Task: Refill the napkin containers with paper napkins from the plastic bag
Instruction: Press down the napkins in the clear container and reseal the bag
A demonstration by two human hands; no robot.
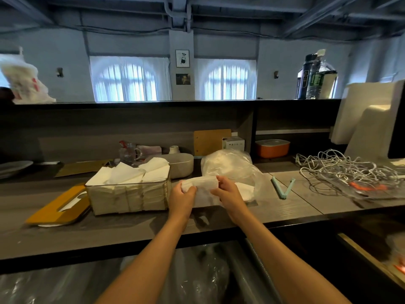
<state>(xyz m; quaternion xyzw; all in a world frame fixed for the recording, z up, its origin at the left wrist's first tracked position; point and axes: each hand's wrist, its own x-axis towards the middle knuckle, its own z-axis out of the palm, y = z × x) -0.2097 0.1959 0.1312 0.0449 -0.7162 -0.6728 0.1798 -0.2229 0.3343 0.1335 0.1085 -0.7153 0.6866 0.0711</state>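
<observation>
1. Both hands up off the surface (285, 207), gripping one stack of napkins (200, 183) between them: left hand (183, 194) curled round its left end, right hand (225, 191) pinching the right end, thumb on top.
2. Likely light, soft and floppy; loose sheets prone to slide or fan out. Best held at both ends with light squeeze, kept square, not by a single corner.
3. Just left of the left hand: clear napkin container (129, 194), already packed with upright stacks, several loose sheets poking up untidily from the top. Little room left, by the look of it; sticking-up sheets likely to snag an incoming stack.
4. Further left, leaning against the container: yellow-brown lid (57, 207), off and out of the way.
5. Just behind and right of the right hand: clear plastic bag (232, 165), crumpled, more napkins inside, mouth toward the hands.
6. Well right: pale blue clip (282, 187), lying open; beyond it, tangle of white cables (346, 167).
7. Behind the container: beige lidded box (179, 163).
</observation>
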